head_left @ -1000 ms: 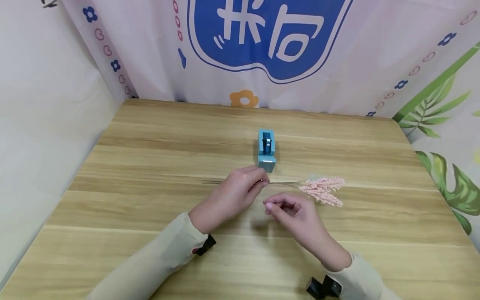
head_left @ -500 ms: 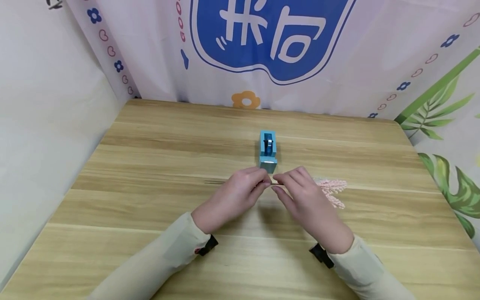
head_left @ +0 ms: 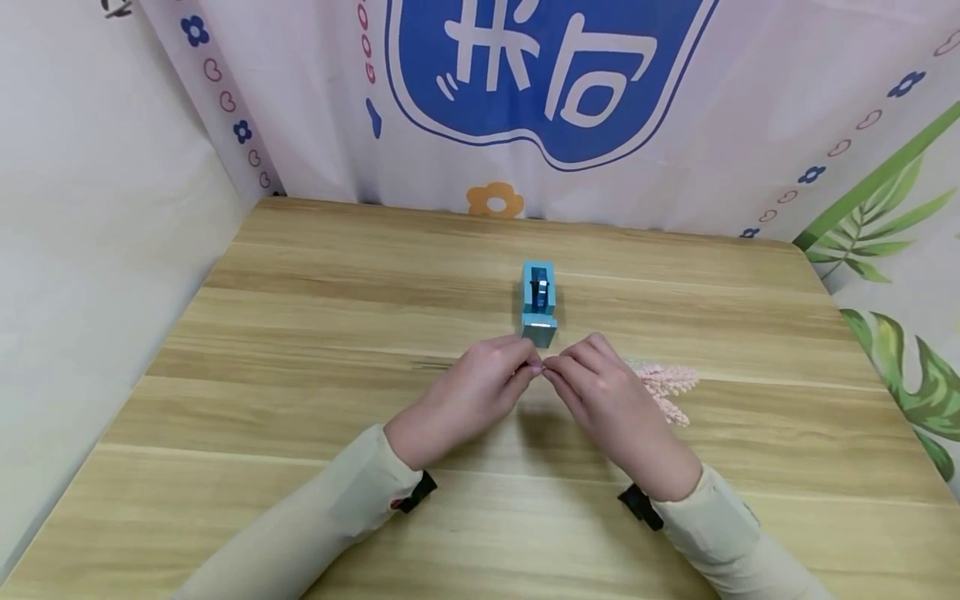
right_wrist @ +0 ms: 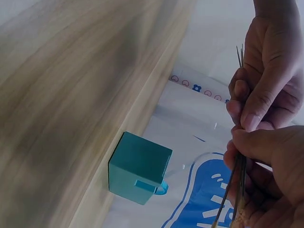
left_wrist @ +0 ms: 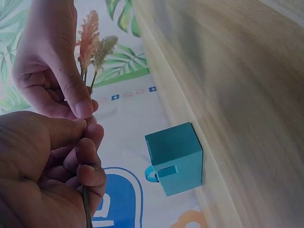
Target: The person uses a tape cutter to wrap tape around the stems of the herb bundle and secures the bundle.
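Observation:
Thin-stemmed artificial flowers (head_left: pixel 670 382) with pink heads, and a paler one in the left wrist view, lie crosswise between my two hands. My left hand (head_left: pixel 476 387) grips their stems (head_left: pixel 431 365), whose bare ends stick out to its left. Right beside it, my right hand (head_left: pixel 611 404) pinches the same stems with thumb and forefinger, the fingertips of both hands meeting. Its palm covers part of the stems just below the flower heads. Whatever lies under the meeting fingertips is hidden. Just beyond the fingers stands a turquoise tape dispenser (head_left: pixel 538 331).
A wood-grain table (head_left: pixel 315 308) carries everything. Behind its far edge hangs a white curtain (head_left: pixel 315 100) with a blue emblem. Leaf-patterned cloth (head_left: pixel 900 367) borders the right side, and a plain white wall (head_left: pixel 90 208) is on the left.
My right hand has moved up from below the stems, where its fingertips were pinched together, and now grips them against my left fingertips. My left hand keeps its hold in place.

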`<state>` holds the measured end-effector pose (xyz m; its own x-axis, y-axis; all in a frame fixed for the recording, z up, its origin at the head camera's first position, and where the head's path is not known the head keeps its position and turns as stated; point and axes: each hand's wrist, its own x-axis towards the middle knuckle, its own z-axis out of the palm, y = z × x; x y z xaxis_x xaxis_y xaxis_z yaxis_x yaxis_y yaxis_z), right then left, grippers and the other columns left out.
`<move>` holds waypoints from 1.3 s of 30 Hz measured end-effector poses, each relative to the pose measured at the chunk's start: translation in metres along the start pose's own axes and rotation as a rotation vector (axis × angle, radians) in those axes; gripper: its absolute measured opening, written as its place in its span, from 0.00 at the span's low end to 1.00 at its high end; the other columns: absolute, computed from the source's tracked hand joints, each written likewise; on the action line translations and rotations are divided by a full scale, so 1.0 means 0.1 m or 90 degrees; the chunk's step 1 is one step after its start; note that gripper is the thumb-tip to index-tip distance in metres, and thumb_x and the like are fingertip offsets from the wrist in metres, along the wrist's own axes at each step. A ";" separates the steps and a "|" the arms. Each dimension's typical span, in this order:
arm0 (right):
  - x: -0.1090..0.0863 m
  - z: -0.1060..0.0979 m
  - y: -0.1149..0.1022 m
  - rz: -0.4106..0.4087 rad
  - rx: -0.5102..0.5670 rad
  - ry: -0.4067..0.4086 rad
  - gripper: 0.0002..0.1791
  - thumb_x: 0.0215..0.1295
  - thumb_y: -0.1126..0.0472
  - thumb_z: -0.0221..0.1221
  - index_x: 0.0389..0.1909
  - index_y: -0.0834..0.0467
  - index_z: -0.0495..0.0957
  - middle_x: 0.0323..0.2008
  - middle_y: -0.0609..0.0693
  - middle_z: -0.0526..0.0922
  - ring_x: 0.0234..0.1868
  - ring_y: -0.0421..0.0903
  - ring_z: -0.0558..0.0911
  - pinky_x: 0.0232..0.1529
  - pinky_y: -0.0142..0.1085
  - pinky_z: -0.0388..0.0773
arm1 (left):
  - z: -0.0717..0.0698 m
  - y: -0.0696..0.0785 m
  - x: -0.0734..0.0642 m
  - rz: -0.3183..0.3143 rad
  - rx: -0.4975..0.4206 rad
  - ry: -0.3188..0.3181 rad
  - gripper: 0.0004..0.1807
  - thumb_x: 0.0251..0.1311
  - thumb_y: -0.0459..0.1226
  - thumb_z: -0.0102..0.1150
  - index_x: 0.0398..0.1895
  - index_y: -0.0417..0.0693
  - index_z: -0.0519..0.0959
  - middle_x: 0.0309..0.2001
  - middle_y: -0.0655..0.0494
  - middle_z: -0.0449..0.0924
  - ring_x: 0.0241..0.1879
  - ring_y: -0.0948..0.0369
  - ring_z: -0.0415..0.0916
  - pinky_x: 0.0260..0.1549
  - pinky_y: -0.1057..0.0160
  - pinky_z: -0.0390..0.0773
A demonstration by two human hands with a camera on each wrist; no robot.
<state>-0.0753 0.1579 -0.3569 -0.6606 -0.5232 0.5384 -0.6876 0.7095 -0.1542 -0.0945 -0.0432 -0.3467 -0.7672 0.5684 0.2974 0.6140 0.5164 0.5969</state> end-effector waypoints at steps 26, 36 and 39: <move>-0.03 0.01 0.03 0.000 -0.024 -0.005 0.08 0.57 0.68 0.75 0.38 0.59 0.89 0.35 0.49 0.87 0.37 0.46 0.85 0.42 0.40 0.85 | -0.02 -0.02 0.05 -0.094 0.056 -0.097 0.12 0.79 0.39 0.54 0.39 0.44 0.85 0.29 0.58 0.75 0.30 0.62 0.71 0.33 0.66 0.74; -0.06 -0.03 0.05 -0.002 -0.011 -0.009 0.04 0.63 0.66 0.72 0.38 0.60 0.89 0.36 0.50 0.87 0.37 0.45 0.86 0.38 0.37 0.86 | 0.00 -0.04 0.03 -0.066 0.053 -0.081 0.11 0.78 0.37 0.56 0.37 0.44 0.84 0.30 0.58 0.75 0.31 0.62 0.71 0.33 0.66 0.73; -0.05 -0.06 0.05 0.006 -0.005 -0.027 0.03 0.64 0.66 0.71 0.38 0.60 0.89 0.36 0.50 0.87 0.37 0.44 0.86 0.37 0.37 0.86 | 0.01 -0.05 0.02 -0.051 0.055 -0.072 0.11 0.78 0.37 0.55 0.37 0.44 0.84 0.29 0.59 0.75 0.30 0.62 0.70 0.34 0.66 0.73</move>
<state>-0.0734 0.1669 -0.3559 -0.6792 -0.5362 0.5011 -0.6794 0.7177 -0.1529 -0.0991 -0.0439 -0.3493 -0.7914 0.5890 0.1636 0.5694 0.6131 0.5476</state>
